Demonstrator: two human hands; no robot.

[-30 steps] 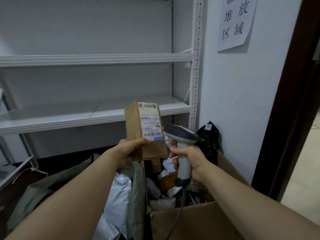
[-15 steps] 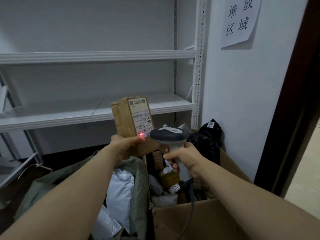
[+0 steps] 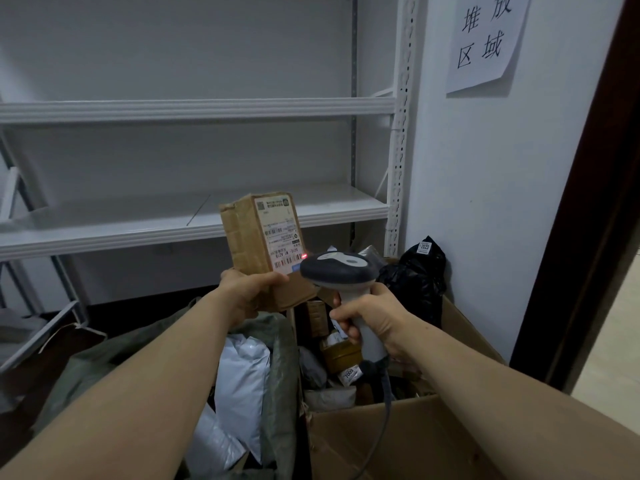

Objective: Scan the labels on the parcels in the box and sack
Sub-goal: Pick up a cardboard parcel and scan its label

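My left hand (image 3: 247,289) grips a small brown cardboard parcel (image 3: 247,237) by its lower end, holding it upright with its white label (image 3: 280,233) facing right. My right hand (image 3: 369,315) grips the handle of a grey handheld scanner (image 3: 337,270), whose head points at the label from close by. A red light spot (image 3: 304,256) shows at the label's lower right edge. Below lie a green sack (image 3: 280,358) holding white plastic mailers (image 3: 242,372) and an open cardboard box (image 3: 408,441) with several parcels inside.
White metal shelving (image 3: 194,220) stands behind the parcel against the wall. A black plastic bag (image 3: 419,282) with a small tag leans in the box's far corner. A paper sign (image 3: 485,36) hangs on the white wall, and a dark door frame (image 3: 595,202) rises at the right.
The parcel has moved left and turned so its label faces the scanner. The scanner rose close to the label, and a red spot now lies on the label's edge.
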